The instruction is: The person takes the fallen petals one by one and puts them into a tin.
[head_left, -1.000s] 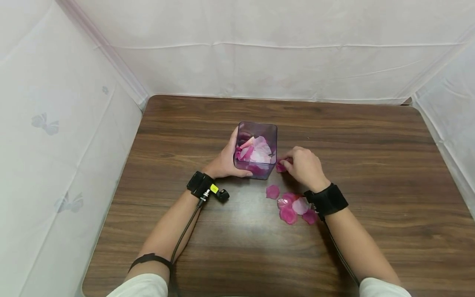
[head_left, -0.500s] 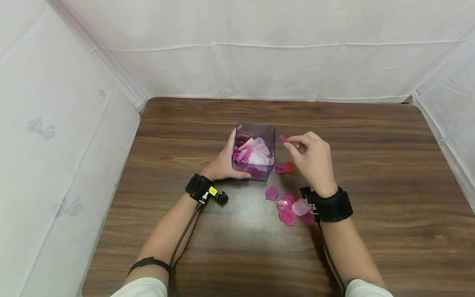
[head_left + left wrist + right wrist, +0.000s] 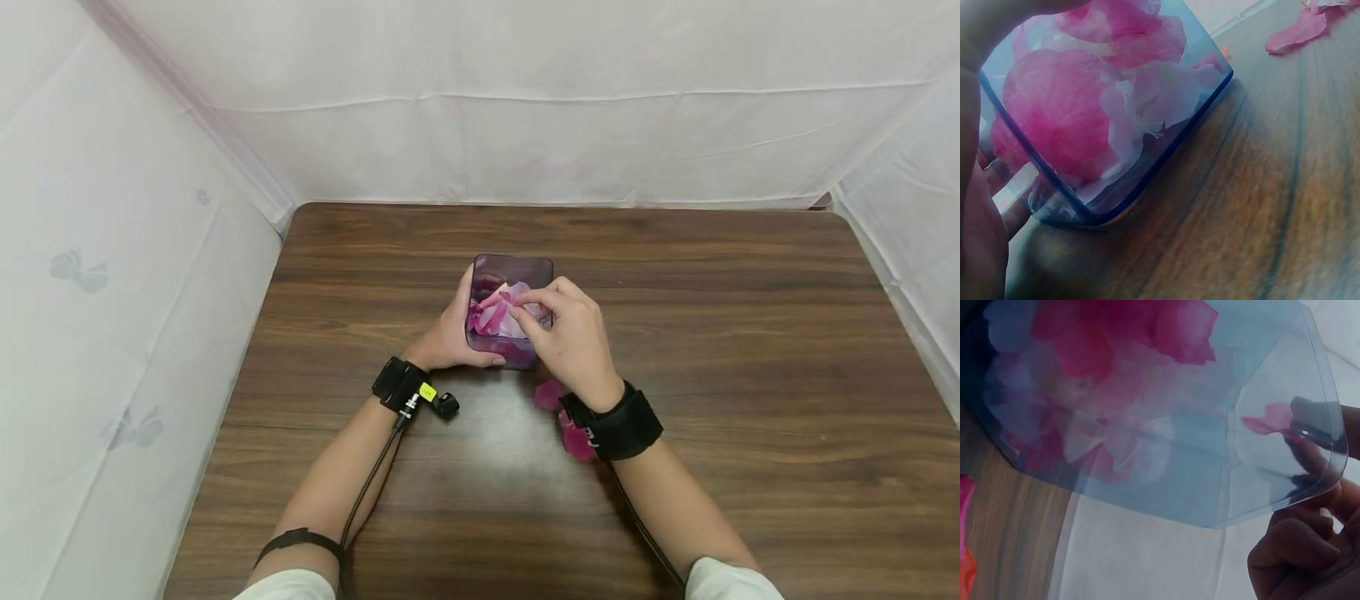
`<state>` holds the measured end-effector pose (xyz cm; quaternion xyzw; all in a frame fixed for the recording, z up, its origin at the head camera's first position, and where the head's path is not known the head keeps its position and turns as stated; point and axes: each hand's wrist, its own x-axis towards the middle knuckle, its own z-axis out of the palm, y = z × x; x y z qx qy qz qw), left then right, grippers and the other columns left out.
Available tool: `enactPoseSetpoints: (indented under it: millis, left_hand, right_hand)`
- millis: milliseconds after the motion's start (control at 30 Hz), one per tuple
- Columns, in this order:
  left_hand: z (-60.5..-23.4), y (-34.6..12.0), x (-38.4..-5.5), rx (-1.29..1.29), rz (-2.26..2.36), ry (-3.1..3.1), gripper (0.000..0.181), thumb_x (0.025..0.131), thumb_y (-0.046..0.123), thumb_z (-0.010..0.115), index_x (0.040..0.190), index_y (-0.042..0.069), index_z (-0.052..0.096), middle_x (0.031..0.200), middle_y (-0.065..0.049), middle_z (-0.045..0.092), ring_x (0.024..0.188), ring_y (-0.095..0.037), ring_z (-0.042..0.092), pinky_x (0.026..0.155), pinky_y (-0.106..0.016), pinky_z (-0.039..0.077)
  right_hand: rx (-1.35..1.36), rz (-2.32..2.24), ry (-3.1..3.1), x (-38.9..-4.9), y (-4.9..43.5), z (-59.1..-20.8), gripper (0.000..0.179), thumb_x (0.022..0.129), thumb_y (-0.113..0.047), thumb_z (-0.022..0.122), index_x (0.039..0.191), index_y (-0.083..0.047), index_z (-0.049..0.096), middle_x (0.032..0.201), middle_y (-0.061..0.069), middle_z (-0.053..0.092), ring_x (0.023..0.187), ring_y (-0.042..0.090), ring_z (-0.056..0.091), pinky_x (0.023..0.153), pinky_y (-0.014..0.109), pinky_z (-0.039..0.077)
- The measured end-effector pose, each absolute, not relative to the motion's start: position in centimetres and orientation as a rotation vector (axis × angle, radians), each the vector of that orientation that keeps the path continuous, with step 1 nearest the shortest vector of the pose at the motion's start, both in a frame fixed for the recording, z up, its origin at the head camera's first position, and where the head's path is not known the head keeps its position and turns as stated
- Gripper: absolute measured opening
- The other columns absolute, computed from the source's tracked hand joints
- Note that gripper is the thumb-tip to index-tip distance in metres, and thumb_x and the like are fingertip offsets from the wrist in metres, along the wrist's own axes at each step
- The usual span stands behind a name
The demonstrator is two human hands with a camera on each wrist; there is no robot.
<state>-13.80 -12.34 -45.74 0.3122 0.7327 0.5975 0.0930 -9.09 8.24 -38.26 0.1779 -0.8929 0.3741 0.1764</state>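
Note:
A see-through purple box point(image 3: 517, 353) stands tilted on the table, its opening facing up toward the head camera. Pink and white petals point(image 3: 491, 321) fill its lower part. My left hand point(image 3: 455, 333) grips the box from the left, thumb along the near side. Over the box's mouth, my right hand point(image 3: 573, 337) pinches a pink petal point(image 3: 1272, 419) between thumb and fingertips. Through the clear wall, the right wrist view shows that petal inside the rim, above the heap. In the left wrist view, petals point(image 3: 1060, 112) press against the box wall.
Loose pink petals point(image 3: 577, 442) lie on the brown wooden table point(image 3: 750, 333), partly hidden under the right wrist. Another petal point(image 3: 548, 394) lies just left of them. White curtains point(image 3: 525, 150) hang behind and at both sides. Cables run along both forearms.
My right hand has picked a pink petal off the table, lifted it and carried it left over the box's mouth. The left hand keeps its hold on the box.

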Motion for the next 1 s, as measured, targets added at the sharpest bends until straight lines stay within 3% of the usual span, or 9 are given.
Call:
enactPoseSetpoints:
  millis: [367, 633, 800, 1000]
  left_hand:
    - [-45.8, -12.4, -13.7, 0.914, 1.763, 2.193, 0.138, 0.065, 0.004, 0.092, 0.160, 0.014, -0.007, 0.152, -0.022, 0.034, 0.134, -0.030, 0.041, 0.113, -0.045, 0.035]
    - [-45.7, -12.2, -13.7, 0.906, 1.759, 2.179, 0.139, 0.063, 0.001, 0.091, 0.160, 0.012, -0.009, 0.154, -0.022, 0.030, 0.138, -0.030, 0.036, 0.116, -0.047, 0.030]
    - [-45.6, -12.1, -13.8, 0.913, 1.743, 2.190, 0.139, 0.064, 0.003, 0.091, 0.159, 0.010, -0.009, 0.156, -0.022, 0.026, 0.141, -0.031, 0.032, 0.117, -0.048, 0.027]
    - [-45.6, -12.3, -13.6, 0.900, 1.740, 2.198, 0.138, 0.064, 0.004, 0.091, 0.159, 0.011, -0.009, 0.154, -0.023, 0.027, 0.141, -0.032, 0.032, 0.118, -0.048, 0.027]
  right_hand:
    - [0.486, 1.046, -2.575, -9.1, 9.1, -38.2, 0.027, 0.087, -0.019, 0.081, 0.108, -0.003, 0.076, 0.078, 0.009, 0.050, 0.064, 0.013, 0.038, 0.058, 0.030, 0.031]
    - [0.398, 1.070, -2.635, -10.3, 13.1, -38.1, 0.020, 0.094, -0.021, 0.074, 0.103, -0.004, 0.078, 0.074, 0.003, 0.043, 0.067, 0.018, 0.038, 0.062, 0.032, 0.028]
    - [0.394, 0.998, -2.768, -11.2, 15.0, -38.6, 0.016, 0.095, -0.016, 0.071, 0.101, -0.003, 0.078, 0.078, 0.006, 0.055, 0.069, 0.020, 0.047, 0.064, 0.033, 0.037]
    - [0.435, 0.841, -3.154, -11.9, 15.5, -39.9, 0.018, 0.090, -0.014, 0.076, 0.105, -0.003, 0.077, 0.096, 0.012, 0.069, 0.082, 0.025, 0.062, 0.072, 0.041, 0.051]
